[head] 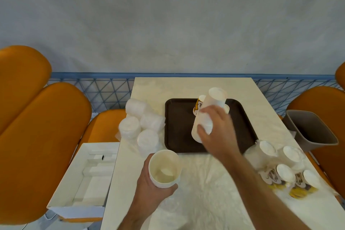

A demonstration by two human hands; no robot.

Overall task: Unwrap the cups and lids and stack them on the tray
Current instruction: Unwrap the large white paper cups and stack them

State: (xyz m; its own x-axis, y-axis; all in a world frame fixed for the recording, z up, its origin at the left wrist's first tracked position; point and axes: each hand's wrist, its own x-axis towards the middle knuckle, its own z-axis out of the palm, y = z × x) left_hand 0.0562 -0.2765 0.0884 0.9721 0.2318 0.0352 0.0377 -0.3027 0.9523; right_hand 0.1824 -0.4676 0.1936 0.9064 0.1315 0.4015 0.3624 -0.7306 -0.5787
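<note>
The right hand (217, 129) has its fingers curled around a stack of white cups (209, 115), gripping it near the lower end. The stack is held above the dark brown tray (179, 127), tilted, with its long axis running from the near end at the fingers up and away to the far end, where a closed cup base faces the camera. Just behind this stack, a printed cup (200, 103) stands on the far part of the tray, partly hidden by the held stack and the hand. The left hand (149, 188) wraps its fingers and thumb around a single paper cup (164, 168), held above the near table edge with the open mouth facing up toward the camera, axis roughly upright. Clear plastic wrap (196, 183) lies crumpled on the pale table (261, 99) between the two forearms. Left of the tray, four wrapped stacks of white lids (141, 127) lie clustered at the table edge. Right of the tray, wrapped sleeves of printed cups (287, 170) lie on their sides, bases toward the camera; the right forearm crosses in front of part of them. A grey bin (309, 129) stands beside the table on the right. An open white box (87, 177) rests on an orange seat (37, 136) on the left.
</note>
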